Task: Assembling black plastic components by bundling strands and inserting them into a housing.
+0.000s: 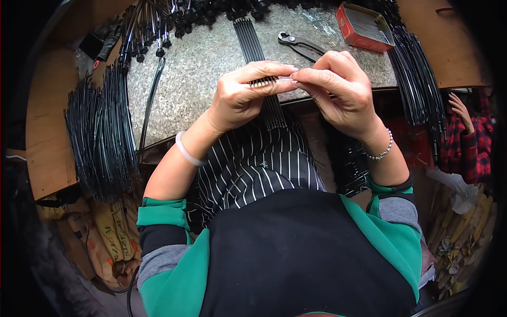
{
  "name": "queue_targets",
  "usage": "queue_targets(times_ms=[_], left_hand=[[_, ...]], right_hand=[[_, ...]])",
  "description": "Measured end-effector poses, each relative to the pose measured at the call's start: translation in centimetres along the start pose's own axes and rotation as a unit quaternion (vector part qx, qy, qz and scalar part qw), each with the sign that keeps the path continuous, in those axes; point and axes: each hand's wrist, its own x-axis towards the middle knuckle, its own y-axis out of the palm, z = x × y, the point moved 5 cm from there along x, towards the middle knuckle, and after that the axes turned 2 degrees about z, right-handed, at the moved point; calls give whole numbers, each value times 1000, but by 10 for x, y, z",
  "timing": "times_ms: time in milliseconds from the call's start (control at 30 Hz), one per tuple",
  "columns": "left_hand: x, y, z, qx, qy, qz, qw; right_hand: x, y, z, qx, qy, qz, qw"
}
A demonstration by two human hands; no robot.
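A flat row of thin black metal rods (250, 39) runs from the stone slab toward my lap, passing my left hand (240, 92). That hand is closed on the row, whose dark joints show like comb teeth between thumb and forefinger. Touching its fingertips, my right hand (338, 87) is closed in a pinch. Something thin and pale shows between the fingertips of both hands, too small to name. Just beyond the right hand lie pliers (301, 43) with dark handles. The lower rod ends hang over my striped apron (264, 164).
The speckled stone slab (185, 79) lies on a wooden table (50, 137). Bundles of black rods (100, 132) flank it, with more (414, 74) at right. A red tin (364, 31) holds thin metal pieces. Another person's hand (461, 112) shows at far right.
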Motion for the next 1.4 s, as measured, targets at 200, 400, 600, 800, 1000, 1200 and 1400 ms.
queue_targets(times_ms=[200,400,600,800,1000,1200,1400], left_hand=[[0,-1,-2,2,5,14,1000],[0,-3,-4,22,18,20,999],[-1,-1,-3,-4,6,11,1000],[-1,1,-2,-4,20,11,1000],[-11,1,2,23,15,28,999],[-3,2,-2,-1,-2,25,1000],[-3,3,-6,17,2,48,999]], right_hand=[[1,3,1,6,-1,0,1000],[8,-1,5,-57,-65,9,996],[2,17,-11,222,152,52,962],[9,-1,12,-87,-116,25,989],[10,13,5,40,2,37,999],[9,19,10,18,-38,71,997],[10,17,8,2,-62,87,994]])
